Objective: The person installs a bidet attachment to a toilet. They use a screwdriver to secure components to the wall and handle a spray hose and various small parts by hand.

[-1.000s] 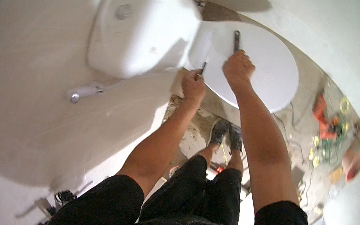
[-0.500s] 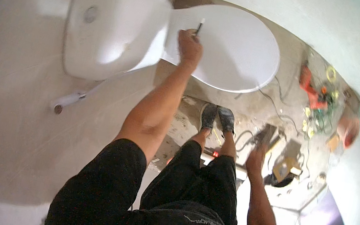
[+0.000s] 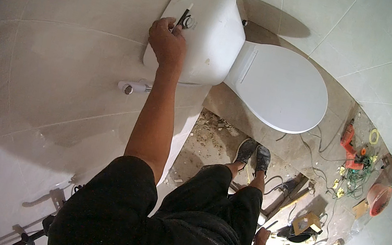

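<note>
My left hand [image 3: 169,44] is closed round a slim black pen-like stick [image 3: 183,17] with a white end. It is over the lid of a white toilet tank [image 3: 201,60], right beside the round chrome flush button [image 3: 188,23]. Right of the tank, the white toilet seat lid [image 3: 286,88] lies down. My right hand [image 3: 262,235] hangs low by my right leg, its fingers curled. A thin dark line shows beside those fingers, but I cannot make out what they hold.
A chrome and white wall fitting [image 3: 131,88] juts out below the tank. On the dusty floor at the right lie an orange power tool [image 3: 351,149], tangled green cord [image 3: 357,177], a reddish bucket [image 3: 379,199] and an opened cardboard box [image 3: 306,223]. Loose cables run between them.
My left hand has moved with the stick from over the seat lid to the tank's flush button. My right hand has drawn back toward my body. The view has shifted.
</note>
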### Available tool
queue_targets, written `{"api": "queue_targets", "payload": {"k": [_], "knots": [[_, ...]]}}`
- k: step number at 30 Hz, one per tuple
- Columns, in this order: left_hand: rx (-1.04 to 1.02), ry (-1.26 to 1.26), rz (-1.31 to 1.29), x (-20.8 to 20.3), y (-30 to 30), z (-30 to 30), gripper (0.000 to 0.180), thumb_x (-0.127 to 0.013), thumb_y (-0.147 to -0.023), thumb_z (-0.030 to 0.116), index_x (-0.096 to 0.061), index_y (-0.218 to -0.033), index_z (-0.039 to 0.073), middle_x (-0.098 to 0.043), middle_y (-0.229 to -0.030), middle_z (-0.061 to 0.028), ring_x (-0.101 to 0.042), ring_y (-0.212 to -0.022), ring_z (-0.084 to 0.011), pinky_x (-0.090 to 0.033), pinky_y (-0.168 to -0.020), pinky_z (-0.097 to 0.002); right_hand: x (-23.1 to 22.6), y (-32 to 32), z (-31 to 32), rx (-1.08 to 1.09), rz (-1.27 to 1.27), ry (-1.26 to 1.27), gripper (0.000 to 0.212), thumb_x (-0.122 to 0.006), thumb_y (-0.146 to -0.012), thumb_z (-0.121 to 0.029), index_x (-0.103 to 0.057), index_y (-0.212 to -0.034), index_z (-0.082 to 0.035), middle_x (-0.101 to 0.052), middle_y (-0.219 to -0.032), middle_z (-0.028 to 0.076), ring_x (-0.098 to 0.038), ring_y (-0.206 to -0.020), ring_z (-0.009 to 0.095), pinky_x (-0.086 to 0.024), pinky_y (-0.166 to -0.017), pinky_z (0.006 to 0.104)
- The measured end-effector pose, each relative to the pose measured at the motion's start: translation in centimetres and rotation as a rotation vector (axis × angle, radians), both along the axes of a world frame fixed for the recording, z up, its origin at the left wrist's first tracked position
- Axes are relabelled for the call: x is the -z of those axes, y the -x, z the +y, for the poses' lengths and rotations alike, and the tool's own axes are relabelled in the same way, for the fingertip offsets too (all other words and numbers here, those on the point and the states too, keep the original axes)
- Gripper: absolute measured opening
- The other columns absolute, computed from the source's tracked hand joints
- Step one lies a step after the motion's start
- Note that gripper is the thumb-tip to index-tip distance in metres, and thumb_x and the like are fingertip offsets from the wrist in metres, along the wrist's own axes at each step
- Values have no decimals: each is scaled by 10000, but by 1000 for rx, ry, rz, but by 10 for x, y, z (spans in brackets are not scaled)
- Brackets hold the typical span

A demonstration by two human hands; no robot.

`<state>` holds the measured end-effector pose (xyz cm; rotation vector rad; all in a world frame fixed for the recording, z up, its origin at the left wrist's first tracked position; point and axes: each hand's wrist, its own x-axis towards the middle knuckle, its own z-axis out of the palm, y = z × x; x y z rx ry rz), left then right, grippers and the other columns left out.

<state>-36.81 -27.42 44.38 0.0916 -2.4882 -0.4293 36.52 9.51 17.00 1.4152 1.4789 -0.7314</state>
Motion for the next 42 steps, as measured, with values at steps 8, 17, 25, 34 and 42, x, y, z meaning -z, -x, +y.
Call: {"api": "queue_targets", "payload": {"k": [8,17,25,34,42], "knots": [[6,-42,-132,13,18,-11,197,-757,-809,66,-730,-998,18,-677,-997,-167,-607,-990,-354,-469,-895,-473,-4,34,-10,154,274,-281,366,-520,-916,-188,-505,-1124,112,-588,-950,308,-632,-877,422,-508,-726,515],[46,-87,37,-3,-13,7,263,-626,-1009,207,-621,-1137,-24,-542,-1146,-241,-616,-967,-339,-538,-819,-434,-39,-1,-12,-51,148,-203,261,-594,-855,-100,-622,-1081,27,-650,-1093,299,-635,-1050,447,-500,-903,542],[778,269,-853,65,-170,129,265,-520,-1044,201,-687,-1001,0,-680,-905,-147,-634,-783,-303,-521,-758,-459,-39,-27,-43,554,348,-498,317,-540,-846,-85,-613,-1150,-35,-650,-1088,288,-652,-1033,442,-521,-841,513],[1329,375,-1334,85,-331,255,404,-502,-1003,60,-555,-1404,52,-679,-963,-162,-668,-866,-309,-535,-816,-411,14,-71,-40,861,257,-339,260,-623,-915,-264,-665,-999,-22,-677,-760,180,-687,-626,295,-525,-558,441],[1198,525,-1341,58,-365,391,327,-532,-1033,140,-612,-1327,21,-704,-1034,-146,-683,-921,-237,-536,-848,-383,23,-119,-6,1072,277,-406,346,-564,-994,-266,-645,-1133,41,-691,-904,293,-711,-872,387,-547,-745,471]]}}
